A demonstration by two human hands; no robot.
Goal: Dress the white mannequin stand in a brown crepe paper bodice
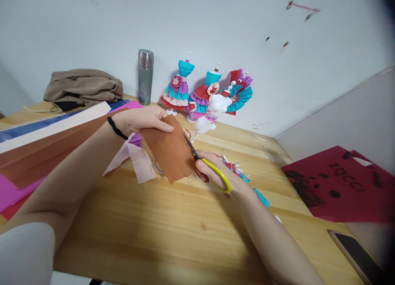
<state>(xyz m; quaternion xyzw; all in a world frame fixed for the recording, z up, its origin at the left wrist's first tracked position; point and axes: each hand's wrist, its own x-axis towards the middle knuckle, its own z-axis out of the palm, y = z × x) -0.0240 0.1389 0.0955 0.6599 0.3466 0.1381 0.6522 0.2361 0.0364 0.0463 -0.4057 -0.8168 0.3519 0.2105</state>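
Note:
My left hand (151, 120) is closed on the upper left part of a brown sheet of crepe paper (168, 149), thumb on top. A pair of scissors (217, 174) with yellow handles is gripped in my right hand (208, 163). Their dark blades reach up along the sheet's right edge, slightly apart. Small notches show along the sheet's lower right edge. Behind the scissors stands a small white dress form (217, 106). A roll of tape (158, 166) is partly hidden under the sheet.
Three small dress forms in ruffled paper (182, 85) stand by the wall, near a flask (145, 77). Long coloured sheets (61, 139) and brown cloth (83, 85) lie left. Paper scraps (236, 167), a red bag (342, 186) and a phone (354, 252) are right.

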